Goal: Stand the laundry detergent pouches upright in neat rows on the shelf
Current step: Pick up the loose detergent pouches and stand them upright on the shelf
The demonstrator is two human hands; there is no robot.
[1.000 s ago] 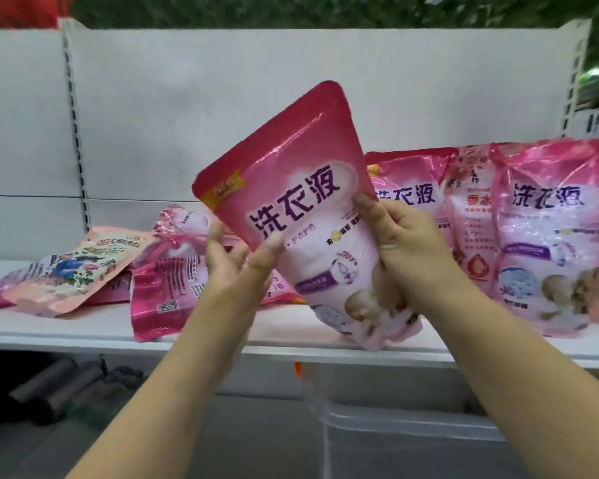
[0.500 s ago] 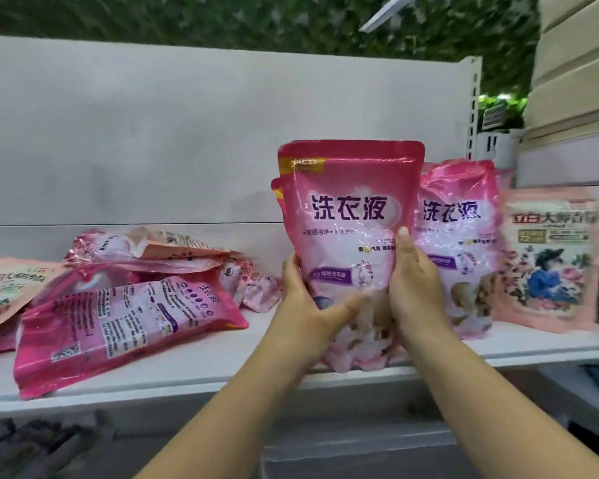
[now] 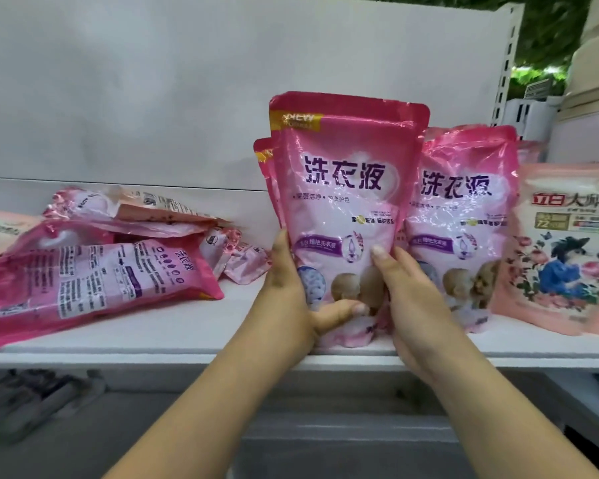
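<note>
Stood upright at the shelf [image 3: 187, 340] front, pink pouch [image 3: 343, 202] between both hands. Gripped low: left hand [image 3: 291, 305] curled round its left edge, right hand [image 3: 412, 299] round its right.

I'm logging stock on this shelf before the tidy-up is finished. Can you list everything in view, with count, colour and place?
held pouch: 1, pink, upright at shelf front, centre
pouch behind it: 1, pink, only an edge shows
standing pouch: 1, pink, upright, right of the held one
floral pouch: 1, pale pink, upright, far right
lying pouches: several, pink, heaped flat at left; count unclear
shelf: 1, white, across the middle
back panel: 1, white, behind
left hand: grips the held pouch's lower left
right hand: grips its lower right
</note>
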